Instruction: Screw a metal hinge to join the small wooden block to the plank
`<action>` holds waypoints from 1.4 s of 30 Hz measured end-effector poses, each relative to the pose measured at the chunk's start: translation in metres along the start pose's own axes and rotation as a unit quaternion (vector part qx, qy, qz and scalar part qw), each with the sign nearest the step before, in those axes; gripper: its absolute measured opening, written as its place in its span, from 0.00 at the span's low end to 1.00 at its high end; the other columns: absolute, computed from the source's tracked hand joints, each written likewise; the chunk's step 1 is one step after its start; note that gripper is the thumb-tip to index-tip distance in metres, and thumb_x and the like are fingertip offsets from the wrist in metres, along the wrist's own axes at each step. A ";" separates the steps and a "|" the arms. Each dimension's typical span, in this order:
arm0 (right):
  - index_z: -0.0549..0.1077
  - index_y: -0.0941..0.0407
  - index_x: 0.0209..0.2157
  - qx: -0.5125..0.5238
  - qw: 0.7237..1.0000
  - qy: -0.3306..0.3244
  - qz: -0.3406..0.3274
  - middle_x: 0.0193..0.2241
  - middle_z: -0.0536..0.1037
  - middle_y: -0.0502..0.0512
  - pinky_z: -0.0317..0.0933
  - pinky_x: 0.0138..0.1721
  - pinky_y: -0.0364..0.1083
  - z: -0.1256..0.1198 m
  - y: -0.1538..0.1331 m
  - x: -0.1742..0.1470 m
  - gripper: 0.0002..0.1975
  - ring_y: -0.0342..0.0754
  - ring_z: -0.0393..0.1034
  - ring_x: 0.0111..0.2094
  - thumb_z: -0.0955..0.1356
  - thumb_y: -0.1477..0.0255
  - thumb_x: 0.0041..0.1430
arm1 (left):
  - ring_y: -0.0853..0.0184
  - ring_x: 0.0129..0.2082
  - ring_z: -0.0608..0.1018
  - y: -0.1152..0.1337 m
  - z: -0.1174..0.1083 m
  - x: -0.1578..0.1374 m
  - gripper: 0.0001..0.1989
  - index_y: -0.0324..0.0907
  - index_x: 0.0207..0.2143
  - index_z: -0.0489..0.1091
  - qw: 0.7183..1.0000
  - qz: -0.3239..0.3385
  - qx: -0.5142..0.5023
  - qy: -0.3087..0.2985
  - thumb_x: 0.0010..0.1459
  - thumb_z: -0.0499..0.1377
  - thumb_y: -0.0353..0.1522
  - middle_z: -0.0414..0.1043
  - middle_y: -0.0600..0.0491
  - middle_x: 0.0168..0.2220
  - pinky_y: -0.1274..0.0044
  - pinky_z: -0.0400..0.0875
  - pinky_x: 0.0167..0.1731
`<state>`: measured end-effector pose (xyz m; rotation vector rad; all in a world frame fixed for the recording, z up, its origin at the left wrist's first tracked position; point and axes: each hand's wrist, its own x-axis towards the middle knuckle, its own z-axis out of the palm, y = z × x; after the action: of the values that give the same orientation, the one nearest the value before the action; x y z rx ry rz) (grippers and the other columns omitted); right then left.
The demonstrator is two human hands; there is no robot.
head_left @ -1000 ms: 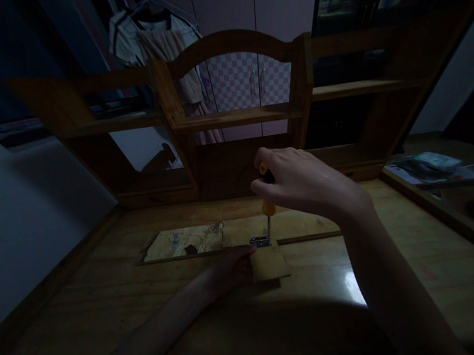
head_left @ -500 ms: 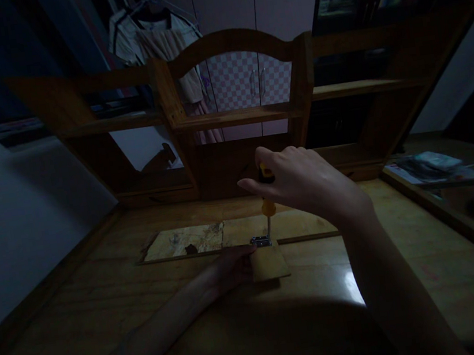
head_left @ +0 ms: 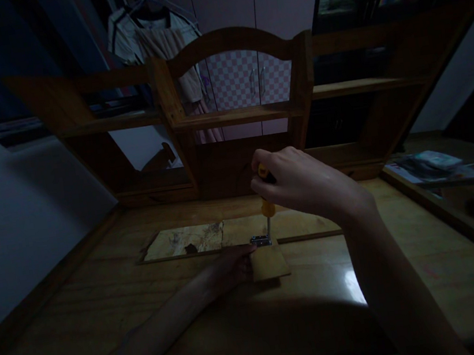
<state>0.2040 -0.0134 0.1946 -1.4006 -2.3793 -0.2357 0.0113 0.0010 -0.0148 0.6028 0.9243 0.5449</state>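
Screwdriver (head_left: pixel 268 207) with a yellow handle stands upright at the center of the frame, gripped in the right hand (head_left: pixel 296 177), its tip at the right end of a metal hinge (head_left: pixel 260 241), while the left hand (head_left: pixel 234 264), lower center, clasps a small board (head_left: pixel 269 262) above the wooden desk (head_left: pixel 82 297).

The screwdriver handle (head_left: pixel 268 207) is yellow and black, the metal fitting (head_left: pixel 260 241) silvery, the small board (head_left: pixel 270 262) tan; beyond the honey-brown desk (head_left: pixel 103 288), past its far edge, wardrobe doors (head_left: pixel 233 79) show pink-and-white checks.
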 end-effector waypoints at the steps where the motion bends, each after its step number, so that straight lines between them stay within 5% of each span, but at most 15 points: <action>1: 0.68 0.57 0.38 -0.014 1.000 0.002 0.003 0.31 0.76 0.57 0.51 0.31 0.47 0.000 0.000 0.000 0.12 0.51 0.70 0.33 0.59 0.65 0.66 | 0.59 0.38 0.81 0.000 0.000 0.000 0.17 0.33 0.46 0.71 1.000 -0.004 0.000 0.009 0.57 0.64 0.33 0.79 0.43 0.41 0.68 0.76 0.43; 10: 0.69 0.58 0.43 -0.066 0.997 0.016 0.048 0.32 0.78 0.59 0.52 0.30 0.48 -0.002 -0.002 -0.003 0.21 0.56 0.73 0.34 0.60 0.54 0.64 | 0.58 0.38 0.82 0.002 0.002 -0.003 0.18 0.33 0.47 0.71 1.000 -0.010 0.004 0.012 0.56 0.65 0.34 0.79 0.42 0.42 0.67 0.76 0.44; 19: 0.70 0.56 0.40 0.052 0.998 -0.025 -0.001 0.32 0.76 0.55 0.56 0.35 0.45 -0.008 0.006 -0.004 0.09 0.49 0.71 0.35 0.62 0.68 0.61 | 0.57 0.40 0.82 0.000 0.001 -0.001 0.19 0.32 0.49 0.70 1.000 -0.008 0.008 0.003 0.57 0.64 0.34 0.78 0.40 0.44 0.66 0.76 0.45; 42: 0.69 0.54 0.43 0.089 0.995 -0.046 0.002 0.31 0.73 0.52 0.53 0.30 0.43 -0.013 0.020 -0.005 0.09 0.47 0.67 0.33 0.65 0.66 0.63 | 0.61 0.36 0.81 0.000 -0.003 -0.004 0.16 0.34 0.45 0.73 0.999 0.024 0.022 0.008 0.55 0.66 0.34 0.79 0.44 0.41 0.71 0.78 0.39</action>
<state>0.2266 -0.0117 0.2032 -1.3596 -2.4045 0.0423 0.0067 -0.0010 -0.0133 0.6627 0.9416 0.5732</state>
